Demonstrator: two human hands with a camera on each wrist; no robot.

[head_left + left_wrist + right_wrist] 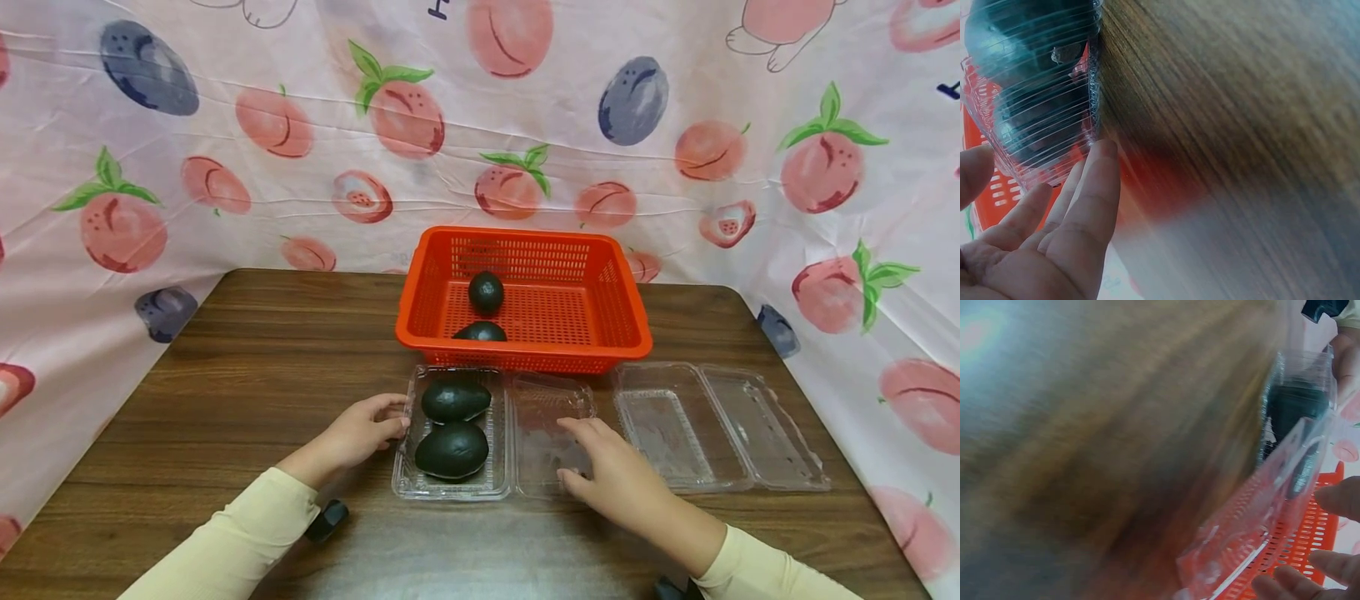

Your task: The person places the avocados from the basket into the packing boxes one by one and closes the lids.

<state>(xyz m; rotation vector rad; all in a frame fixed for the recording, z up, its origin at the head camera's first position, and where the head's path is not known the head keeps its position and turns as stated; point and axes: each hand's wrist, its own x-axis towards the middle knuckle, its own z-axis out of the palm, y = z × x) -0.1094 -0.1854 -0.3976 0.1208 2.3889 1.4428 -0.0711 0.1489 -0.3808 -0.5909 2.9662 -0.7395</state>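
On the near centre of the wooden table (pixel 247 358), an open clear clamshell box (pixel 450 487) holds two dark avocados, one at the far end (pixel 455 400) and one at the near end (pixel 452 451). Its hinged lid (pixel 547 433) lies folded out flat to the right. The left hand (pixel 363 433) rests against the box's left wall, fingers relaxed and nearly straight, not curled around it. The right hand (pixel 618 479) lies on the lid with fingers extended; the right wrist view is blurred, so a pinch on the lid edge appears unlikely but cannot be excluded. Beyond the box stands a red basket (pixel 630 312) containing two further avocados (pixel 486 292) (pixel 481 332). To the right, a second clamshell box (pixel 720 425) lies open and unfilled.

Status, as judged: the first box is loaded but not closed. Remaining: closing the lid and filling the second box from the basket.
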